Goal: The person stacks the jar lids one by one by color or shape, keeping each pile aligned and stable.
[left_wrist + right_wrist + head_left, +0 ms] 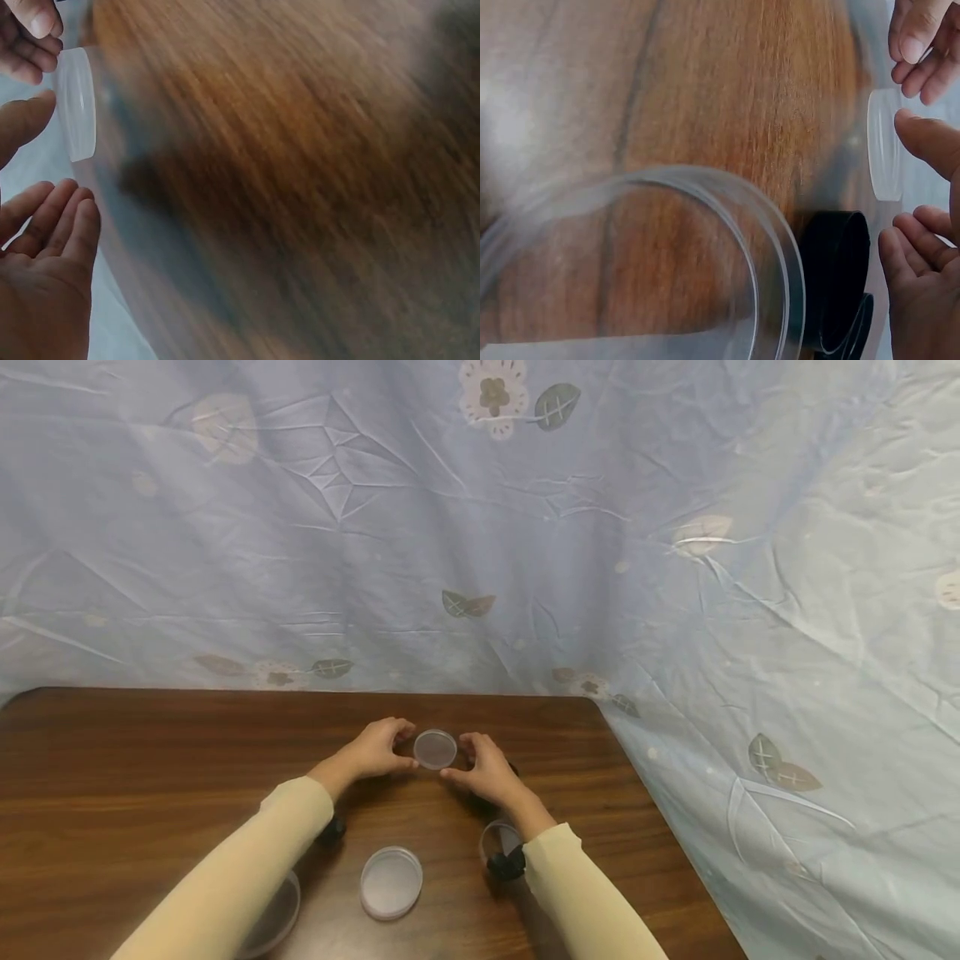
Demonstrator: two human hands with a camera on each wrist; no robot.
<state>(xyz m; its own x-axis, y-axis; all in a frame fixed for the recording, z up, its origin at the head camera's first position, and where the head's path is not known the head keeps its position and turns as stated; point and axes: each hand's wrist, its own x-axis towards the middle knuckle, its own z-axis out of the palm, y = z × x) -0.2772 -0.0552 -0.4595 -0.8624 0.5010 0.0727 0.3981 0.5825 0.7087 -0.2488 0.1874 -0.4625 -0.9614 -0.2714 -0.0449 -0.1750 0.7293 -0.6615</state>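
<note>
Toward the far middle of the dark brown wooden desk (pixel 150 777), a small round translucent plastic lid (pixel 435 749) is pinched between the left hand (pixel 378 747) and the right hand (pixel 487 768), fingertips curled on opposite rims, probably so its flat face stays free. It is held upright on edge in the wrist views, just above the wood. Nearer the body, a larger clear round dish (pixel 391 882) lies flat between the cream sleeves; another clear dish (pixel 273 918) is half hidden under the left sleeve. A black strap (pixel 840 277) sits by the right wrist. Open wood is left to the left; the right desk edge lies near, against a pale blue flowered cloth (pixel 600 527).
</note>
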